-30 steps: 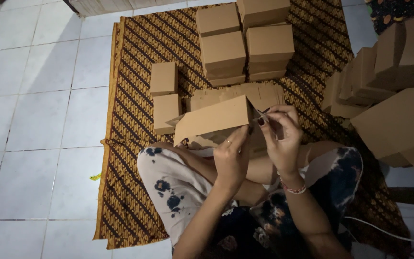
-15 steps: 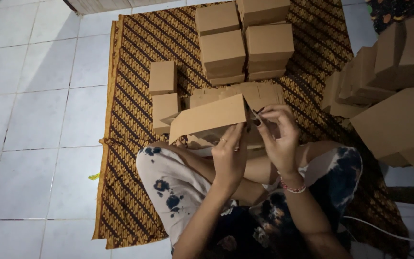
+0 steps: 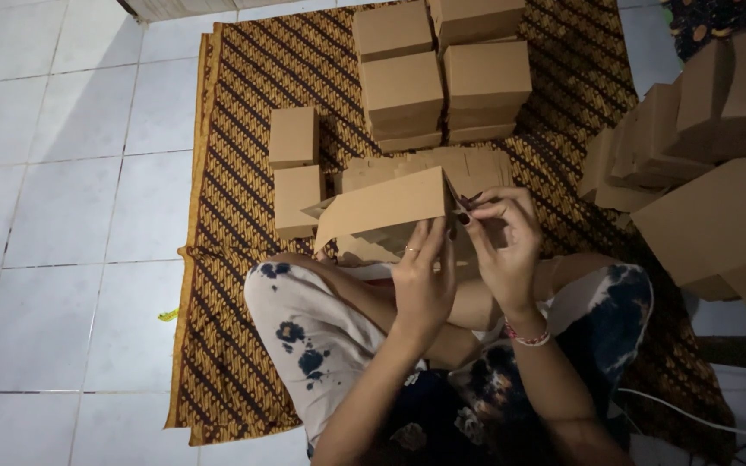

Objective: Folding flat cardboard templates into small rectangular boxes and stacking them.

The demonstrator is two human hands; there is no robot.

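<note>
I sit cross-legged on a brown patterned mat. Both hands hold a brown cardboard box above my lap, its long side facing up and tilted down to the left. My left hand supports it from beneath, fingers flat against its near side. My right hand pinches a flap at the box's right end with fingertips. A flat pile of unfolded cardboard blanks lies just behind the box.
Two small folded boxes stand left of the blanks. Stacks of finished boxes sit at the mat's far end, and more boxes are heaped on the right. White tiled floor lies to the left; a white cable runs at lower right.
The box has shifted slightly left and lower in my hands, and my right fingers have moved along the flap at its right end.
</note>
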